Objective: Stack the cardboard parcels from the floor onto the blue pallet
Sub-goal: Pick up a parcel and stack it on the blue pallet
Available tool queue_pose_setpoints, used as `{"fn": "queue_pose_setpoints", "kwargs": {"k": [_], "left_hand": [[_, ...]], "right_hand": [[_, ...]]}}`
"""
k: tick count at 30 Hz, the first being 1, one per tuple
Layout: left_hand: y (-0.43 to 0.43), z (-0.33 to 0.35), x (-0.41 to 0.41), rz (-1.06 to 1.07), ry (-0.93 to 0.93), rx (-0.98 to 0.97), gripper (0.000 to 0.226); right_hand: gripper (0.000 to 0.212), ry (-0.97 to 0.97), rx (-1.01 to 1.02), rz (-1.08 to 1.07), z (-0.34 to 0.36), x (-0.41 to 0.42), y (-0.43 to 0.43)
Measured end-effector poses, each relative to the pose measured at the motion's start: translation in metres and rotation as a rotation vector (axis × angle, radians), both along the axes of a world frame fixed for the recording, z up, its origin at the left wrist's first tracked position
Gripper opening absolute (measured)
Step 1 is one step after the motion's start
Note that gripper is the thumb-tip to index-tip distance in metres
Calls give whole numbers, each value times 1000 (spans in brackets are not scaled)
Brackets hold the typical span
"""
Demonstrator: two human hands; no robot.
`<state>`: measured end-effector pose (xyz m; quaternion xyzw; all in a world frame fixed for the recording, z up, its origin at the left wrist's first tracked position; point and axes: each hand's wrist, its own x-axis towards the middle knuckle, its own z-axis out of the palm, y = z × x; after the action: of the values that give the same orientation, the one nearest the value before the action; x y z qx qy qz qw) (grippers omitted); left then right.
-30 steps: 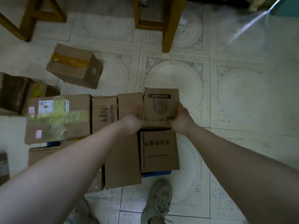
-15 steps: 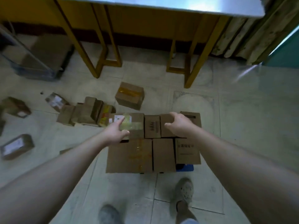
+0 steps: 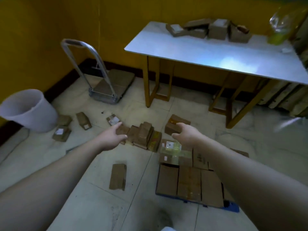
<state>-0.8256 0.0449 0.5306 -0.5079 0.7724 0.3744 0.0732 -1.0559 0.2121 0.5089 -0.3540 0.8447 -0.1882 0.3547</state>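
Several cardboard parcels (image 3: pixel 188 182) lie flat in rows on the blue pallet (image 3: pixel 231 207), whose edge shows at the lower right. More parcels sit on the floor: a leaning cluster (image 3: pixel 143 136), a box with yellow tape (image 3: pixel 175 124), a long flat one (image 3: pixel 118 176) and small ones (image 3: pixel 83 120) to the left. My left hand (image 3: pixel 113 137) is stretched out with relaxed fingers in front of the cluster, holding nothing. My right hand (image 3: pixel 186 133) reaches out, fingers loose, over the taped box, also holding nothing.
A white bucket (image 3: pixel 28 110) stands at the left wall. A folding hand trolley (image 3: pixel 106 87) sits by the yellow wall. A white-topped table (image 3: pixel 216 52) with yellow legs carries several more parcels. My shoe (image 3: pixel 165 219) shows at the bottom.
Both hands let go of the small parcel, now left on the pallet, and rose apart. My view lifted from the pallet to the room, and my hands now extend toward the floor parcels.
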Motion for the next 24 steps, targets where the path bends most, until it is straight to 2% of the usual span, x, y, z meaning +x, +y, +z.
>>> {"fn": "queue_pose_setpoints", "kwargs": {"k": [13,19,24], "left_hand": [[-123,20,56,90,-60,-36,68],[-213,-7,91,37,-66,8,70],[-324,-46,117,-22,-34,49,69]], "right_hand": [[64,-10,18,58,-7,23,-138],[62,-40,68,42,-26,71,-228],[63,-73,140,-55,-61,129,-318]]}}
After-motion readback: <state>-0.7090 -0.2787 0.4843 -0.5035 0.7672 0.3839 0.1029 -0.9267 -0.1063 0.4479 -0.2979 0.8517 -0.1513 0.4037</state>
